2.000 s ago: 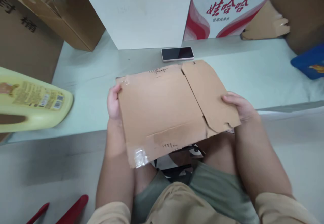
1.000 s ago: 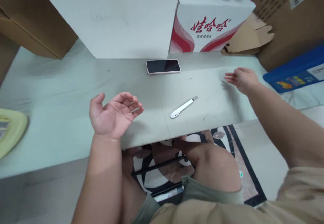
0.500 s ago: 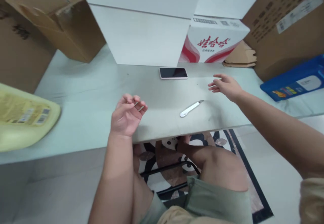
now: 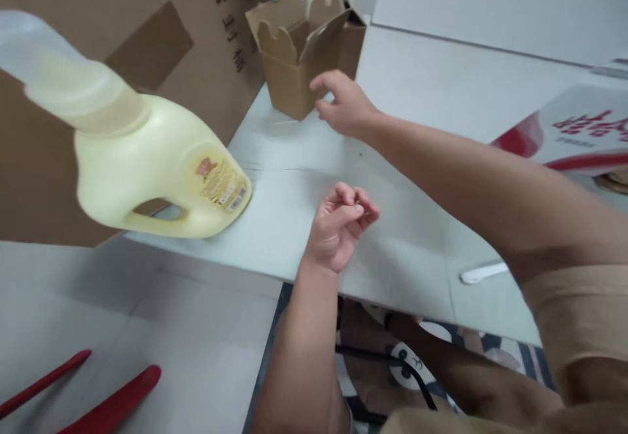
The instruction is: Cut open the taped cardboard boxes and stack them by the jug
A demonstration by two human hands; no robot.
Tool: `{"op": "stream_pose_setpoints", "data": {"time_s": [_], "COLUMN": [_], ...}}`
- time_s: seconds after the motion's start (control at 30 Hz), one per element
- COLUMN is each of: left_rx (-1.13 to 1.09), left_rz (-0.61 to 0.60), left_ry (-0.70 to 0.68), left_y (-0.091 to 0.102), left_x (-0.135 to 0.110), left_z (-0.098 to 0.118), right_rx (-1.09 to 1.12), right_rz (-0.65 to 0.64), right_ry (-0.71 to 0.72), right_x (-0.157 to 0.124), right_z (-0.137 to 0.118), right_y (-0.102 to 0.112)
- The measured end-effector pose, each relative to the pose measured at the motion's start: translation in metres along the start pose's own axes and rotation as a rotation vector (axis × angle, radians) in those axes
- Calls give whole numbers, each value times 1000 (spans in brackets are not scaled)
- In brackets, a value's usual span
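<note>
My right hand (image 4: 346,103) stretches across the table towards an open-topped brown cardboard box (image 4: 284,80). Its thumb and index finger are apart, with nothing between them. The fingertips overlap the box's right side in view; whether they touch it I cannot tell. My left hand (image 4: 336,228) hovers over the table's front edge, palm up, with loosely curled fingers and no visible object. The thumb lies across the fingers in view. A white-handled knife (image 4: 483,272) lies on the table, its blade end hidden behind my right arm.
A large pale-yellow jug (image 4: 147,165) with a handle stands on the table (image 4: 279,205) at left. Behind it is a big brown carton (image 4: 161,48). White boxes (image 4: 490,2) and a red-and-white carton (image 4: 583,126) are at right. Two red pieces (image 4: 118,401) show over the floor at lower left.
The view has swung to the left. My right hand has moved from the table's right side across to the cardboard box. My left hand keeps nearly the same curled pose. The phone is out of sight.
</note>
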State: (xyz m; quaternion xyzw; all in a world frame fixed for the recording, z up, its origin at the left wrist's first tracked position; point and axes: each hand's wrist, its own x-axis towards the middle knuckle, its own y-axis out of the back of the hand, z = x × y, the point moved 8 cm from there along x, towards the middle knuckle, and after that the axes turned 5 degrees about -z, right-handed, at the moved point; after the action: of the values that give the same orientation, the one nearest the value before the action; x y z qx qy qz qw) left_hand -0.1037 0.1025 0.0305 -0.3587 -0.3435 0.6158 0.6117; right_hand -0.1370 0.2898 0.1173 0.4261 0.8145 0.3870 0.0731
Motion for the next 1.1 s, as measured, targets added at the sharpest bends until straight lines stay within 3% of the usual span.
{"op": "stream_pose_setpoints", "data": {"time_s": [0.1,0.23,0.37,0.47,0.53,0.6,0.7,0.77,0.83,0.93,1.0,1.1], "left_rx": [-21,-37,4,37,63,86,147,233,314,411,500,645], "left_rz": [18,82,165,247,364,561,839,868,760,416,219,62], "left_ry": [4,-57,-116,-221,-322,-455,-679,-757,-776,-714,-658,-621], "left_y": [5,12,18,23,32,48,65,63,52,18,-6,-28], "left_x": [2,0,-6,-13,-20,-33,-56,-58,-49,-25,-15,-8], "left_z": [6,21,31,40,50,63,81,86,83,60,38,11], "right_rx": [-3,-58,-150,-161,-128,-102,-78,38,136,189,176,143], "right_rz": [8,-30,-89,-46,14,97,222,403,551,695,739,734], "right_ry": [31,-62,-154,-139,-97,-84,-88,19,95,129,133,132], "right_x": [52,83,78,53,22,-23,-115,-189,-261,-340,-369,-389], "right_z": [-23,-24,-15,-15,-14,-7,11,15,20,27,34,52], "right_y": [-15,-25,-23,-7,8,27,59,86,106,119,119,116]}}
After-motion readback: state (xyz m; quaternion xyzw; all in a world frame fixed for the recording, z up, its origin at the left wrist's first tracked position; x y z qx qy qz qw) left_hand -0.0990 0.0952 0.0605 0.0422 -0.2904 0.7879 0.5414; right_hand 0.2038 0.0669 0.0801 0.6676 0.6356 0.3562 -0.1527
